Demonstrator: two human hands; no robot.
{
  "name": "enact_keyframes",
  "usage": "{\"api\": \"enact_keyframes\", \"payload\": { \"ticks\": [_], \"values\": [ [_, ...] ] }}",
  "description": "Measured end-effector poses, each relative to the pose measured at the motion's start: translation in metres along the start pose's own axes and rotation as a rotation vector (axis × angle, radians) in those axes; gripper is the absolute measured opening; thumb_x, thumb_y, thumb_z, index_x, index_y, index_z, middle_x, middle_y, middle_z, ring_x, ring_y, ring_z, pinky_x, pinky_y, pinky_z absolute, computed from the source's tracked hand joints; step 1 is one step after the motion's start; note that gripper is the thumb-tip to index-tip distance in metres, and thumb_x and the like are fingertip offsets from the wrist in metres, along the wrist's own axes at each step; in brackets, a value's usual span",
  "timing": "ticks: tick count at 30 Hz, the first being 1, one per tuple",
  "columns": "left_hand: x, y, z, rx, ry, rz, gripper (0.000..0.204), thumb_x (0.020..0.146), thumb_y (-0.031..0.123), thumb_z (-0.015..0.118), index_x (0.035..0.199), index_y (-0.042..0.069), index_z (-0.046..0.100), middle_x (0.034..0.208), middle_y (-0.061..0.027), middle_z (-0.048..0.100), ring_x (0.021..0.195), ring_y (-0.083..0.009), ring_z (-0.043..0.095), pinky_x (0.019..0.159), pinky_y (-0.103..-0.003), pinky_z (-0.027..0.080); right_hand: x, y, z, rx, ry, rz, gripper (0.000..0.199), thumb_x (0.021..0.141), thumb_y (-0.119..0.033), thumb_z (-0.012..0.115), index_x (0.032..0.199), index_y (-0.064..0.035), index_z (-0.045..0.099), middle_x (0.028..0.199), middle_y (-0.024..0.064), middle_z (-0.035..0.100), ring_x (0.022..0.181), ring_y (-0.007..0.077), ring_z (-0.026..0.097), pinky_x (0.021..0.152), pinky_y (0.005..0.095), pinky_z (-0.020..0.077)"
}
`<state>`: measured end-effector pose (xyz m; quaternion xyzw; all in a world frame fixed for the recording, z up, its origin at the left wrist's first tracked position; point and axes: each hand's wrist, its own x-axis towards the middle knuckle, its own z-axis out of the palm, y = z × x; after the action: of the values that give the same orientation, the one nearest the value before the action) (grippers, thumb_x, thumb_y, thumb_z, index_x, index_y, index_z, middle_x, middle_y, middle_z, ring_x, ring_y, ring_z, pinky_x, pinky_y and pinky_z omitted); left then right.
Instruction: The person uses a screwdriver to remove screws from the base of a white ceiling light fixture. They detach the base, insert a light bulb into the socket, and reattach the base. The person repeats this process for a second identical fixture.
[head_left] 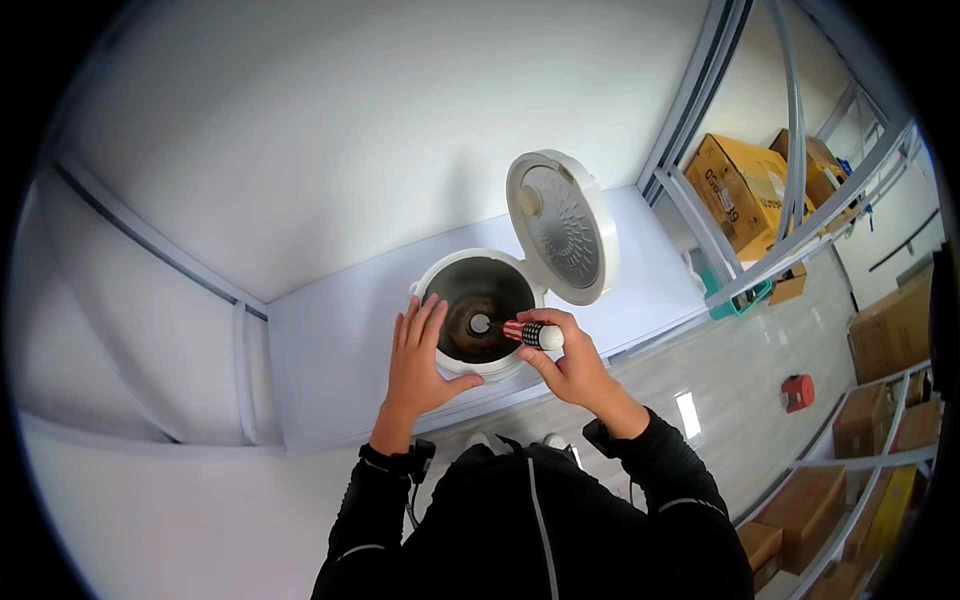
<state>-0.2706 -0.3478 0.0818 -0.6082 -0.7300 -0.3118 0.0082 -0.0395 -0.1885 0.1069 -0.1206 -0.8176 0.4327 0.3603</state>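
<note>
A white rice cooker (432, 274) stands on the pale tabletop with its hinged lid (570, 230) swung up to the back right. Its inner pot is out, so the dark inside shows a round pale disc (480, 324) in the middle of the bottom. My left hand (416, 362) lies against the left front rim, fingers stretched and thumb apart. Over the right side of the opening, my right hand (575, 368) grips a screwdriver (532, 333) with a red, black and white patterned handle and a white end. Its tip points down toward the disc; whether they touch I cannot tell.
The white table (335, 350) runs along a pale wall, between metal frame posts. To the right are a yellow-brown carton (745, 195), a teal basket (738, 300) and a red stool (797, 393) on the floor. Shelves with cardboard boxes (805, 510) fill the lower right.
</note>
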Motion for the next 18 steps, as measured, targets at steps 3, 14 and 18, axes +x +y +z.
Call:
{"api": "enact_keyframes", "payload": {
  "ticks": [3,14,18],
  "values": [
    [-0.001,-0.017,0.01,-0.182,0.049,0.015,0.116,0.069,0.043,0.1,0.161,0.002,0.044,0.162,-0.0204,0.05,0.158,-0.0482,0.035,0.126,-0.059,0.034,0.004,0.004,0.021,0.017,0.041,0.099,0.05,0.103,-0.02,0.079,0.14,-0.0029,0.052,0.131,0.0172,0.075,0.115,0.0371,0.075,0.098,0.0422,0.0581],
    [-0.003,-0.037,0.015,-0.276,0.054,0.088,0.102,0.072,0.04,0.099,0.152,0.001,0.049,0.144,-0.0193,0.06,0.152,-0.0526,0.039,0.123,-0.06,0.038,0.013,0.0,0.058,-0.044,0.088,0.279,0.045,0.106,-0.02,0.075,0.138,-0.0016,0.05,0.129,0.0165,0.075,0.112,0.0262,0.077,0.093,0.0354,0.0597],
    [-0.002,-0.039,0.018,-0.289,0.065,0.105,0.1,0.075,0.042,0.097,0.152,0.0,0.049,0.142,-0.0194,0.06,0.151,-0.0528,0.04,0.122,-0.06,0.038,0.014,0.007,0.063,-0.097,0.076,0.262,0.043,0.106,-0.02,0.075,0.137,-0.0015,0.051,0.121,0.0164,0.078,0.112,0.028,0.078,0.092,0.0366,0.0603]
  ]
}}
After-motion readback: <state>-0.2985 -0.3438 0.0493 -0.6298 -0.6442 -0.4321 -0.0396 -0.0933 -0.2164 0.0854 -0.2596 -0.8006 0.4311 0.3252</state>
